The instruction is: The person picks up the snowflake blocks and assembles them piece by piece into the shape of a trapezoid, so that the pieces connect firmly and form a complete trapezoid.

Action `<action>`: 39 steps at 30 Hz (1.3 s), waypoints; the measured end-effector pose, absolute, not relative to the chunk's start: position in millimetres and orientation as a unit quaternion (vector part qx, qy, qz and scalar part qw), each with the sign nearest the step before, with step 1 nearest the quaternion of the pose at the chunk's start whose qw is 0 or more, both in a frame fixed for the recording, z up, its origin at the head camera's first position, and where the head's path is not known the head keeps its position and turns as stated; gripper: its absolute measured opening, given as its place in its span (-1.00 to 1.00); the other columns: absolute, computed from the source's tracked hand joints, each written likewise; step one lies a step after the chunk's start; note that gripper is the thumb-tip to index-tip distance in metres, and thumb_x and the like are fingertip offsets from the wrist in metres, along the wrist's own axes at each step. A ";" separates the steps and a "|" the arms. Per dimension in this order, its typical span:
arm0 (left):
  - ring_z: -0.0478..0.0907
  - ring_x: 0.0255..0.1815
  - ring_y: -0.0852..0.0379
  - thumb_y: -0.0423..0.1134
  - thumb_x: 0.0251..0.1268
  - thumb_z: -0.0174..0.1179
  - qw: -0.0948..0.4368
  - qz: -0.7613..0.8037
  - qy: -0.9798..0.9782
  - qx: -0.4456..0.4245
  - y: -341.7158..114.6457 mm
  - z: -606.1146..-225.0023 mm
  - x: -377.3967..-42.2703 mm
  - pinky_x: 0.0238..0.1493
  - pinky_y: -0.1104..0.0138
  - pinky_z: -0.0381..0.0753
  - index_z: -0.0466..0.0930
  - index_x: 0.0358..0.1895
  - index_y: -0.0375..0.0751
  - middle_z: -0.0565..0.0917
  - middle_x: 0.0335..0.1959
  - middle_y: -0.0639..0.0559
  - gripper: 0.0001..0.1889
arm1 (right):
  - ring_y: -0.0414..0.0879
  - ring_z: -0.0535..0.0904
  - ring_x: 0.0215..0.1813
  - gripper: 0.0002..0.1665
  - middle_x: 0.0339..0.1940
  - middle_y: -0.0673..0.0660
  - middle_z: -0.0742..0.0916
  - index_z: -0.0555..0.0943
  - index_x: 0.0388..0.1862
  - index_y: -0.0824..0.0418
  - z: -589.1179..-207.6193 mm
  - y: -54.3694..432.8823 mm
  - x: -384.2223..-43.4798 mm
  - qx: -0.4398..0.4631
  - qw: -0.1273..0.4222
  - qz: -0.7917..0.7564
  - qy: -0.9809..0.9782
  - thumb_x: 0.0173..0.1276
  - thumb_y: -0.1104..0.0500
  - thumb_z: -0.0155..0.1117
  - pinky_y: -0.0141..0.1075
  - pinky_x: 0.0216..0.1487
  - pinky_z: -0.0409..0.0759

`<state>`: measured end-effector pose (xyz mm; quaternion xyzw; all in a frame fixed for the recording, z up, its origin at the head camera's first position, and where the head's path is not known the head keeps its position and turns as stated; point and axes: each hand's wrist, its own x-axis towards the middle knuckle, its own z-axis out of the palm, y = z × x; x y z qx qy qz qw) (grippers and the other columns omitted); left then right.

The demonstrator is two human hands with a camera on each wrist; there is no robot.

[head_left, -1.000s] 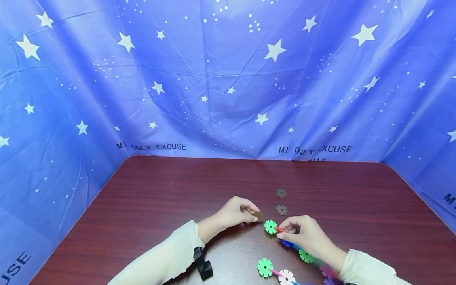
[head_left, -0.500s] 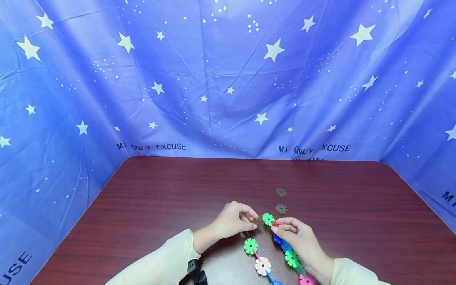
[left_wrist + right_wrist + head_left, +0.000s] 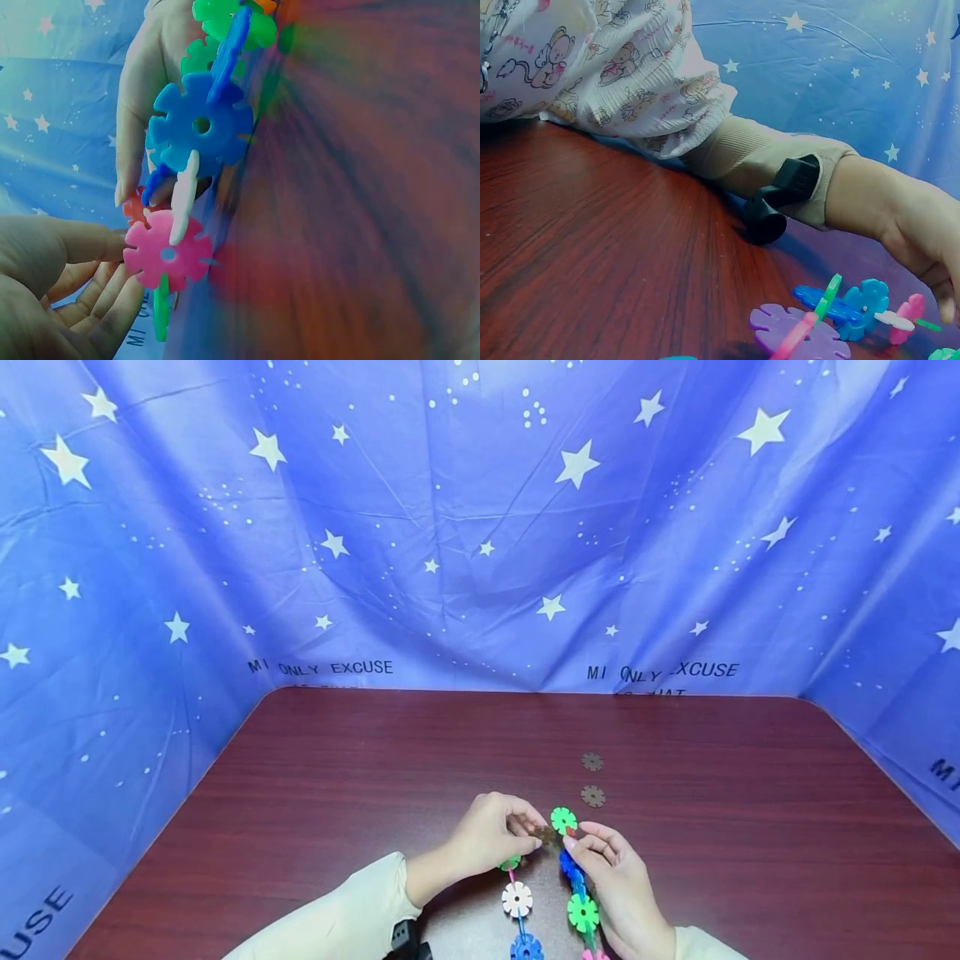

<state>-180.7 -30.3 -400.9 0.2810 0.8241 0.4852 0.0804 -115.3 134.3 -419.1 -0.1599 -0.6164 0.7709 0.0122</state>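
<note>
In the head view my left hand [image 3: 483, 837] pinches a brown notched snowflake disc [image 3: 545, 836] between thumb and fingers. My right hand [image 3: 621, 885] pinches a red notched disc [image 3: 571, 832], with a green disc [image 3: 563, 820] joined at its far side. The brown disc lies close by the red one; whether they interlock I cannot tell. From my right hand a chain of blue, green [image 3: 582, 912] and pink discs runs toward me. A second strand, with a white disc [image 3: 517, 900], hangs below my left hand; its green end disc [image 3: 510, 863] is partly covered.
Two loose brown discs, a farther one [image 3: 592, 762] and a nearer one [image 3: 593, 796], lie flat beyond the hands on the dark red table [image 3: 360, 752]. A starry blue curtain [image 3: 450, 527] surrounds the table. On the left wrist sits a black camera [image 3: 780, 199].
Both hands have come closer together, the right shifting leftward with the red disc and chain. The white-disc strand has swung left, its green end now partly under the left hand.
</note>
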 end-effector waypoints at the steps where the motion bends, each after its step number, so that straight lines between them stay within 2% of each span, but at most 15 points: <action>1: 0.51 -0.55 0.42 -0.49 -0.01 0.35 0.076 0.483 0.826 0.281 -29.6 -401.4 -180.6 -0.44 0.53 0.54 0.71 -0.36 -0.22 0.65 -0.53 0.14 -0.86 | -0.30 0.48 -0.27 -0.49 -0.38 -0.12 0.57 0.31 0.13 0.33 -419.1 134.3 -115.4 -0.161 0.006 0.772 -0.614 0.26 0.28 0.26 -0.49 -0.22 0.49; 5: 0.49 -0.56 0.44 -0.51 -0.04 0.35 0.066 0.478 0.830 0.280 -27.4 -403.3 -180.4 -0.43 0.54 0.54 0.70 -0.37 -0.24 0.64 -0.54 0.17 -0.85 | -0.30 0.48 -0.28 -0.51 -0.29 -0.07 0.56 0.27 0.18 0.34 -420.0 136.2 -118.5 -0.156 -0.020 0.784 -0.601 0.38 0.18 0.15 -0.45 -0.25 0.53; 9: 0.49 -0.56 0.44 -0.50 -0.02 0.34 0.072 0.482 0.827 0.280 -27.0 -404.4 -180.5 -0.43 0.54 0.54 0.70 -0.36 -0.25 0.65 -0.54 0.13 -0.86 | -0.26 0.50 -0.38 -0.58 -0.28 0.01 0.57 0.35 0.18 0.37 -420.8 144.6 -127.8 -0.142 -0.049 0.781 -0.606 0.47 0.14 0.00 -0.42 -0.36 0.57; 13: 0.50 -0.55 0.43 -0.49 0.01 0.33 0.080 0.488 0.822 0.282 -26.9 -405.1 -181.4 -0.42 0.53 0.54 0.70 -0.35 -0.24 0.68 -0.51 0.07 -0.87 | -0.27 0.51 -0.46 -0.69 -0.39 0.00 0.60 0.49 0.02 0.33 -419.6 158.6 -141.4 -0.096 -0.109 0.760 -0.633 0.44 0.14 0.05 -0.43 -0.42 0.58; 15: 0.51 -0.55 0.42 -0.48 0.03 0.32 0.084 0.492 0.819 0.283 -26.9 -405.3 -181.5 -0.44 0.53 0.54 0.70 -0.35 -0.23 0.68 -0.52 0.07 -0.88 | -0.28 0.54 -0.45 -0.80 -0.43 -0.02 0.61 0.54 -0.12 0.28 -418.4 165.5 -147.6 -0.055 -0.142 0.746 -0.648 0.40 0.17 0.10 -0.44 -0.40 0.59; 19: 0.51 -0.57 0.43 -0.46 0.04 0.32 0.080 0.494 0.818 0.285 -26.7 -404.4 -181.0 -0.46 0.53 0.55 0.70 -0.35 -0.24 0.66 -0.54 0.10 -0.90 | -0.25 0.59 -0.39 -0.91 -0.44 -0.03 0.64 0.56 -0.25 0.27 -414.6 176.6 -158.7 0.019 -0.180 0.721 -0.669 0.32 0.27 0.15 -0.43 -0.33 0.61; 21: 0.51 -0.58 0.44 -0.44 0.05 0.32 0.071 0.487 0.820 0.291 -26.9 -403.8 -180.7 -0.46 0.54 0.54 0.71 -0.37 -0.23 0.67 -0.55 0.11 -0.92 | -0.23 0.61 -0.36 -0.89 -0.42 -0.01 0.66 0.55 -0.23 0.32 -412.5 181.7 -163.1 0.045 -0.192 0.717 -0.668 0.30 0.30 0.16 -0.40 -0.29 0.63; 25: 0.50 -0.62 0.47 -0.42 0.05 0.34 0.070 0.472 0.826 0.299 -28.1 -403.1 -179.5 -0.49 0.55 0.54 0.72 -0.42 -0.18 0.66 -0.58 0.17 -0.94 | -0.22 0.63 -0.37 -0.63 -0.41 0.02 0.70 0.48 0.03 0.51 -410.5 190.1 -166.8 0.077 -0.219 0.714 -0.661 0.27 0.33 0.18 -0.37 -0.26 0.65; 27: 0.50 -0.63 0.48 -0.41 0.05 0.34 0.070 0.467 0.829 0.300 -28.9 -402.7 -179.0 -0.50 0.55 0.54 0.73 -0.43 -0.17 0.66 -0.59 0.20 -0.94 | -0.22 0.64 -0.38 -0.50 -0.41 0.03 0.71 0.41 0.14 0.59 -410.3 191.3 -166.0 0.080 -0.217 0.715 -0.660 0.26 0.34 0.19 -0.36 -0.27 0.65; 29: 0.50 -0.63 0.49 -0.41 0.05 0.35 0.064 0.462 0.831 0.301 -29.6 -401.8 -179.1 -0.49 0.56 0.54 0.73 -0.43 -0.16 0.66 -0.59 0.20 -0.94 | -0.22 0.65 -0.39 -0.46 -0.40 0.05 0.73 0.39 0.17 0.60 -410.6 190.3 -164.1 0.070 -0.205 0.717 -0.662 0.25 0.34 0.19 -0.35 -0.27 0.65; 34: 0.48 -0.62 0.48 -0.41 0.02 0.35 0.051 0.459 0.834 0.302 -31.2 -400.3 -180.1 -0.49 0.56 0.53 0.72 -0.43 -0.16 0.66 -0.58 0.20 -0.93 | -0.19 0.68 -0.37 -0.59 -0.38 0.04 0.75 0.52 0.08 0.50 -415.4 183.6 -153.2 0.023 -0.153 0.743 -0.651 0.25 0.34 0.20 -0.36 -0.25 0.65; 39: 0.49 -0.61 0.47 -0.41 0.01 0.36 0.052 0.466 0.831 0.298 -32.7 -400.7 -179.6 -0.49 0.55 0.53 0.72 -0.43 -0.16 0.66 -0.58 0.20 -0.92 | -0.18 0.69 -0.33 -0.68 -0.35 0.04 0.75 0.55 0.03 0.35 -422.5 176.7 -141.9 -0.002 -0.131 0.773 -0.621 0.29 0.35 0.17 -0.34 -0.18 0.64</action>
